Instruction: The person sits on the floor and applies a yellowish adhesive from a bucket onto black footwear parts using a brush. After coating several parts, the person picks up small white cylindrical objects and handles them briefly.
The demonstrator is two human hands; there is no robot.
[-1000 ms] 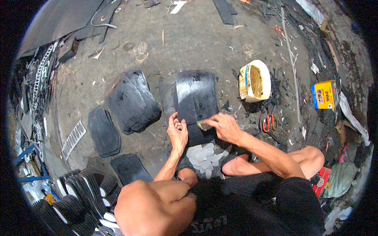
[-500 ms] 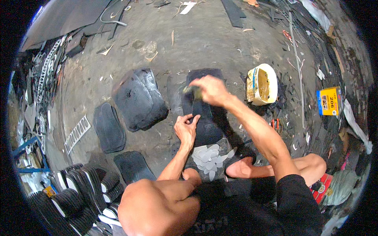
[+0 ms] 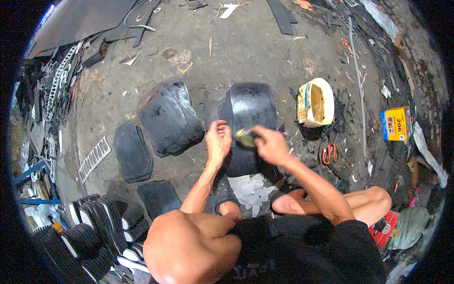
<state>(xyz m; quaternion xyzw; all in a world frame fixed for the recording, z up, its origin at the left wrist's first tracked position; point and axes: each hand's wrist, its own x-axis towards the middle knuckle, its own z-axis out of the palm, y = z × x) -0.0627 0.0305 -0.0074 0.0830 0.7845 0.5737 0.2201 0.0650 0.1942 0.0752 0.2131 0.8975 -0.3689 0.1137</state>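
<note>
My right hand (image 3: pixel 273 145) is closed around a brush (image 3: pixel 245 137) with a yellowish head, blurred by motion. The brush is over a stack of black sheets (image 3: pixel 253 106) in front of me, whose far part has a wet gloss. Beside the stack's left edge, my left hand (image 3: pixel 218 143) is raised with its fingers loosely bent and apart, and I see nothing in it. Between my feet lies a pile of thin pale grey oval pieces (image 3: pixel 250 191), close to the stack's near end.
A white tub (image 3: pixel 322 102) of brownish-yellow paste stands right of the stack, with orange-handled scissors (image 3: pixel 329 154) nearer me. To the left are a glossy black stack (image 3: pixel 170 120), dark sole-shaped pieces (image 3: pixel 132 154) and piled soles (image 3: pixel 97 222). A yellow-and-blue box (image 3: pixel 395 124) sits far right.
My right hand has brought the brush nearer to me. The left hand has let go of the sheet's edge and lifted. The sheet's far part now shows shiny.
</note>
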